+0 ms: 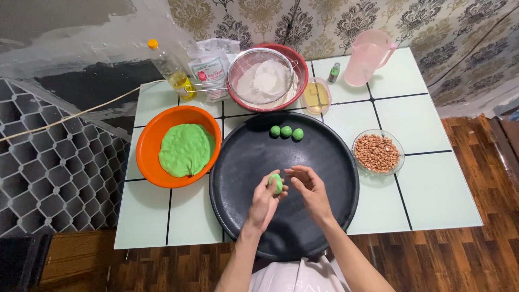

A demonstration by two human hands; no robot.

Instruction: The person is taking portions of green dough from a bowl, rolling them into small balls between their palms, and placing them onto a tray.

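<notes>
Both forearms rose from the bottom edge of the view and met over the big black round tray (243, 162), which serves as the landmark for everything else. Over the tray's near-middle, the left hand (263, 204) held a small lump of green dough (276, 184), its fingers curled up around the piece and gripping it. The right hand (312, 190) sat just beside that lump, on its right, fingers loosely bent toward it and holding nothing; whether the fingertips actually touched the dough could not be told.

At the tray's far rim lay three green dough balls (286, 131) in a short row, touching or nearly touching one another. Left of the tray, touching its edge, stood an orange bowl (147, 145) with a flat mass of green dough inside. Right of the tray sat a clear glass bowl of peanuts (377, 153). Beyond the tray's far edge stood a red bowl (299, 67) carrying a metal sieve (261, 82) of white flour. Just right of that lay a small clear dish of yellowish liquid (316, 95), a little green-capped bottle (334, 72) and a pink plastic jug (367, 58). Left of the red bowl stood a flour bag (211, 70) and an oil bottle (172, 70). All of it rested on a white tiled table (432, 194).
</notes>
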